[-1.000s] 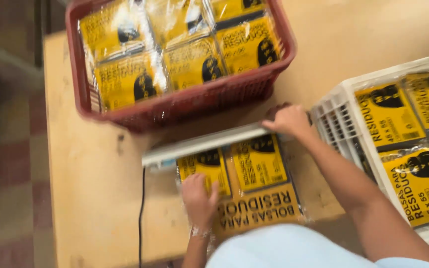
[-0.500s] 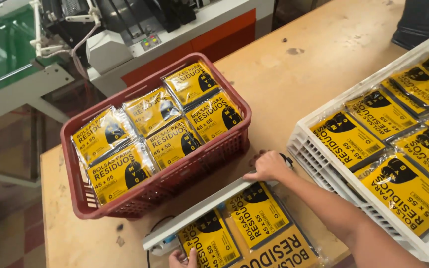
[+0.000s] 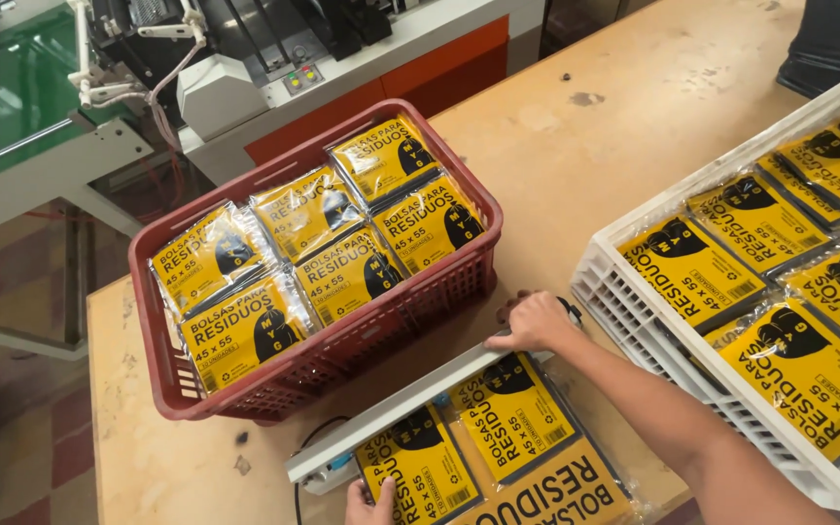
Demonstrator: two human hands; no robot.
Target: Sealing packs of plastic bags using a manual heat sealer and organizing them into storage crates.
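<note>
While the right hand (image 3: 534,323) presses fingers-together on the white sealer bar (image 3: 396,409), the left hand (image 3: 373,504) pins a yellow packet (image 3: 418,465), its fingers spread flat

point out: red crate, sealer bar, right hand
red crate (image 3: 347,350), head view, on its near mesh wall.
sealer bar (image 3: 391,413), head view, middle of the white bar's top face.
right hand (image 3: 534,322), head view, back of the hand, which rests on the bar's far end.

One head-worn camera looks steeply down from close above the bench (image 3: 624,117), facing forward across it toward the machine (image 3: 216,87) behind.
</note>
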